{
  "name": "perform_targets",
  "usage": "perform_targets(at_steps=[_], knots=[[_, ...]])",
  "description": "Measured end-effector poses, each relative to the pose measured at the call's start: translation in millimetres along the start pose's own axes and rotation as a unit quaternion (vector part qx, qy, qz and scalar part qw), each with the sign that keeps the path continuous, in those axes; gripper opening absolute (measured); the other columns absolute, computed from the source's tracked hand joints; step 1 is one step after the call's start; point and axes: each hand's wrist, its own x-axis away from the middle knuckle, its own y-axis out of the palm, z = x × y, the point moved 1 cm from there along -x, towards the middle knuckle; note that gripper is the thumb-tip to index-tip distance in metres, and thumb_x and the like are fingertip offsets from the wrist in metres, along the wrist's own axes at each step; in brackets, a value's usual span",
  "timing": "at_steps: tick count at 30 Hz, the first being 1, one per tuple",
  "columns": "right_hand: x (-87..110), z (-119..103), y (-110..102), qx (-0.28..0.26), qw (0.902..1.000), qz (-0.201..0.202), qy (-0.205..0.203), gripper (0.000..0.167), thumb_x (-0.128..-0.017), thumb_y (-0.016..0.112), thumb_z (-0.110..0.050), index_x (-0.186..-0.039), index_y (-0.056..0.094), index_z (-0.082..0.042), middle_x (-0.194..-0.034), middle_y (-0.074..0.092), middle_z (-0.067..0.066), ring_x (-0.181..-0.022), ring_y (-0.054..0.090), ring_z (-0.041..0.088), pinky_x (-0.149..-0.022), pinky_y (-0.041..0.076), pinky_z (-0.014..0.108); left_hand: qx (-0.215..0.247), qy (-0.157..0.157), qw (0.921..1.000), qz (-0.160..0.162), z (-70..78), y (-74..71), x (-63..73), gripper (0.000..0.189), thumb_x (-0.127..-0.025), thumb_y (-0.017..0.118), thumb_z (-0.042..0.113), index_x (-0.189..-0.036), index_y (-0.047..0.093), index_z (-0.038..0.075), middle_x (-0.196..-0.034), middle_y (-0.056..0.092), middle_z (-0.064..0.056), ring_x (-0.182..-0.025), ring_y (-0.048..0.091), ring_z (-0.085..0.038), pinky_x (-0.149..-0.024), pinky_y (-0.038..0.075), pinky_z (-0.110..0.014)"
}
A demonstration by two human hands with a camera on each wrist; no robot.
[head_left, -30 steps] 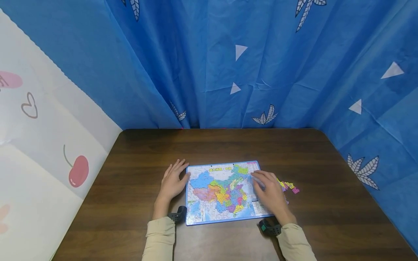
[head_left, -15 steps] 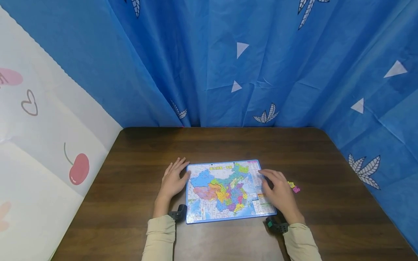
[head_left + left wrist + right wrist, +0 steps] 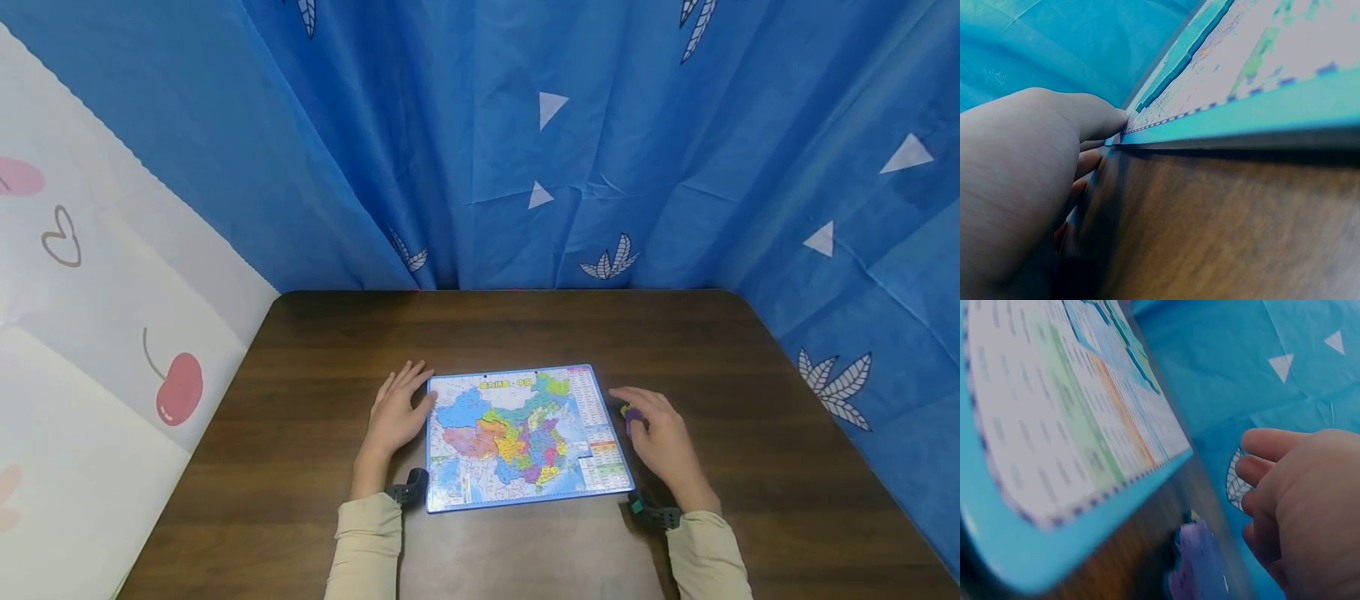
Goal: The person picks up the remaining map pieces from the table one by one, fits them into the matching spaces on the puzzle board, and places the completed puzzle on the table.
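A China map puzzle board (image 3: 525,442) with a blue rim lies flat on the table, its colored map pieces in place. My left hand (image 3: 395,423) rests at its upper left edge, the thumb touching the rim and the fingers extended beside it. In the left wrist view the left hand (image 3: 1022,175) lies along the board's edge. Right of the board, my right hand (image 3: 663,437) hovers with loosely bent fingers around loose purple and yellow puzzle pieces (image 3: 632,417), which it partly hides. The right wrist view shows a purple puzzle piece (image 3: 1200,562) below the right hand (image 3: 1310,506), apart from its fingers.
The dark wooden table (image 3: 337,333) extends around the board. A blue curtain (image 3: 465,167) hangs behind and at the right, and a white printed sheet (image 3: 97,292) borders the left. Each wrist wears a black camera band.
My right hand has moved right, off the board's right part and over the loose puzzle pieces, uncovering the printed tables on the board. My left hand stays at the edge.
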Motion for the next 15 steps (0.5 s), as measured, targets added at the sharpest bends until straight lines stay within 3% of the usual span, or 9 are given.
perform_targets(at_steps=[15], knots=[[1.4,9.8,-9.6,0.012,0.9996,-0.024,0.014,0.050,-0.086,0.063,0.017,-0.129,0.069,-0.007,-0.136,0.064,0.022,-0.128,0.052,0.045,-0.103,0.045,0.071,0.006,-0.001,1.0000,-0.003,0.2,-0.5,0.3,0.050,-0.104,0.059,0.029,-0.149,0.054,0.010,-0.164,0.040,-0.010,-0.158,0.023,-0.029,-0.130,0.008,-0.049]])
